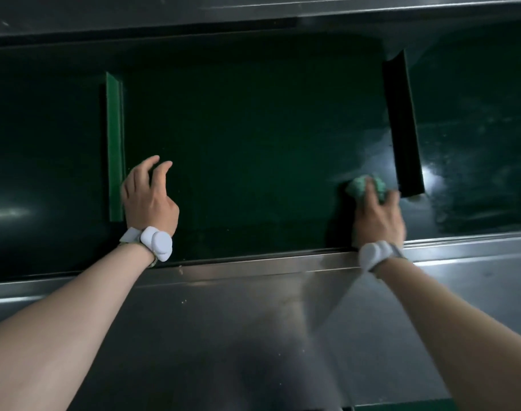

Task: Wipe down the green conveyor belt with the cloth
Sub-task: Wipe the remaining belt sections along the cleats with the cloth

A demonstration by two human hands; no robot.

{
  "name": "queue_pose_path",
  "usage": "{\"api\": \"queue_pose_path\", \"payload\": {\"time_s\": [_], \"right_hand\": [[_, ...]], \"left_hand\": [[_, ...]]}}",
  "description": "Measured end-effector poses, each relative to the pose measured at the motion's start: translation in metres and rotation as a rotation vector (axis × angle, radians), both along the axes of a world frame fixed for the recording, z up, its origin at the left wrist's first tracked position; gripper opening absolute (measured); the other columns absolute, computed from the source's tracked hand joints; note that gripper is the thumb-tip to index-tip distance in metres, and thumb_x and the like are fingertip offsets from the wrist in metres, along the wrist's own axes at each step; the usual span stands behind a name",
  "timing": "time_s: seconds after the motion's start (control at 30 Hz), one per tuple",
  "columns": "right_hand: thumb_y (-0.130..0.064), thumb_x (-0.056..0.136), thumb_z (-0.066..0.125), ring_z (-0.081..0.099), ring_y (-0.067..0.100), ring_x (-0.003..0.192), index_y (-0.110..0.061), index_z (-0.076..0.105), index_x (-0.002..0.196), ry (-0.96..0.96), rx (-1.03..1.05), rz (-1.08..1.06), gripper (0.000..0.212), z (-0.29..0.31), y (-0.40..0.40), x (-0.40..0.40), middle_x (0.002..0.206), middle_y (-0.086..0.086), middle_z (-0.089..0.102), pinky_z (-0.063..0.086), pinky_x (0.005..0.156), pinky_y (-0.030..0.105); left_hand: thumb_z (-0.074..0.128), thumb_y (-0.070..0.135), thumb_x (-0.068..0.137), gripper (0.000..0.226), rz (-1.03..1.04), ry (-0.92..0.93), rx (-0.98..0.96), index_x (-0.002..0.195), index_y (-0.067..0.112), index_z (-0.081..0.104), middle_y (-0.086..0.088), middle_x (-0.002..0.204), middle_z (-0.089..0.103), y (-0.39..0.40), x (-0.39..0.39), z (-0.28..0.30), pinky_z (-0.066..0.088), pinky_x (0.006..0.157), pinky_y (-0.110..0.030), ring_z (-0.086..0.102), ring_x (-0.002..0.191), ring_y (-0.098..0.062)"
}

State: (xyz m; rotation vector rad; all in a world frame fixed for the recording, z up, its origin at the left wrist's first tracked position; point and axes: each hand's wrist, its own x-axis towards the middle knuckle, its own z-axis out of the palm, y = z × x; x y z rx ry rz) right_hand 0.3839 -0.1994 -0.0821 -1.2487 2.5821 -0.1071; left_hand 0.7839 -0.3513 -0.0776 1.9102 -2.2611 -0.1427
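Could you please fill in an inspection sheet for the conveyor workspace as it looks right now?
Surface: green conveyor belt, dark and glossy, with smears and glare right of the right-hand cleat; a second upright cleat stands on the left.
Job's things: green cloth, bunched up, on the belt beside the right cleat's near end.
Clutter: small crumbs on the steel ledge in front of the belt.
Grippers: right hand holds the cloth against the belt, blurred; left hand is empty, fingers loosely bent, by the left cleat.
Cables: nothing seen.
Surroundings: steel frame behind the belt; white wrist devices on both arms.
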Motion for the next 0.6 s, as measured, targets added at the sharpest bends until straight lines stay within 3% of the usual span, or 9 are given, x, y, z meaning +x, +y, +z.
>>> {"api": "queue_pose_path", "payload": {"time_s": [0.1, 0.17, 0.33, 0.43, 0.5, 0.6], "right_hand": [[-0.026, 0.102, 0.048, 0.057, 0.051, 0.102, -0.032, 0.032, 0.155, 0.033, -0.024, -0.153, 0.056, 0.001, 0.003, -0.031, 0.135, 0.023, 0.037, 0.051, 0.079, 0.053], [-0.021, 0.101, 0.048, 0.058, 0.051, 0.102, -0.028, 0.034, 0.156, 0.062, -0.054, -0.199, 0.057, -0.003, -0.005, -0.017, 0.137, 0.024, 0.038, 0.051, 0.079, 0.052], [-0.005, 0.086, 0.062, 0.063, 0.043, 0.086, -0.021, 0.048, 0.15, -0.079, -0.09, 0.125, 0.068, -0.012, -0.021, 0.116, 0.129, 0.024, 0.05, 0.053, 0.06, 0.043], [-0.011, 0.075, 0.074, 0.06, 0.033, 0.069, -0.02, 0.056, 0.143, -0.174, -0.13, 0.284, 0.07, -0.011, -0.041, 0.199, 0.112, 0.015, 0.052, 0.034, 0.047, 0.03], [-0.012, 0.077, 0.072, 0.058, 0.032, 0.068, -0.018, 0.053, 0.145, -0.203, -0.123, 0.355, 0.071, -0.007, -0.049, 0.213, 0.111, 0.014, 0.047, 0.034, 0.046, 0.031], [-0.012, 0.083, 0.06, 0.057, 0.036, 0.074, -0.02, 0.046, 0.15, -0.197, -0.135, 0.416, 0.069, -0.011, -0.041, 0.167, 0.116, 0.015, 0.045, 0.049, 0.049, 0.039]], "left_hand": [[0.047, -0.01, 0.075, 0.072, -0.01, 0.011, 0.02, 0.138, 0.023, 0.051, 0.0, 0.147, 0.045, 0.002, -0.012, 0.003, 0.037, 0.111, -0.047, 0.044, 0.135, -0.027], [0.047, -0.009, 0.075, 0.071, -0.017, 0.016, 0.028, 0.138, 0.022, 0.052, -0.001, 0.147, 0.046, 0.004, -0.023, 0.002, 0.038, 0.11, -0.049, 0.044, 0.136, -0.028], [0.047, -0.01, 0.075, 0.069, -0.056, 0.028, 0.037, 0.136, 0.02, 0.053, -0.003, 0.145, 0.048, 0.013, -0.056, -0.005, 0.041, 0.108, -0.051, 0.045, 0.134, -0.03], [0.045, -0.006, 0.073, 0.069, -0.081, 0.022, 0.038, 0.135, 0.022, 0.053, -0.002, 0.144, 0.049, 0.012, -0.075, -0.005, 0.042, 0.106, -0.049, 0.047, 0.133, -0.03], [0.043, -0.003, 0.073, 0.068, -0.089, 0.028, 0.04, 0.135, 0.022, 0.053, -0.001, 0.143, 0.049, 0.01, -0.089, -0.003, 0.042, 0.105, -0.048, 0.047, 0.133, -0.028], [0.044, -0.005, 0.073, 0.069, -0.105, 0.039, 0.047, 0.136, 0.021, 0.054, -0.001, 0.143, 0.051, 0.011, -0.105, -0.004, 0.042, 0.104, -0.047, 0.048, 0.132, -0.028]]}}
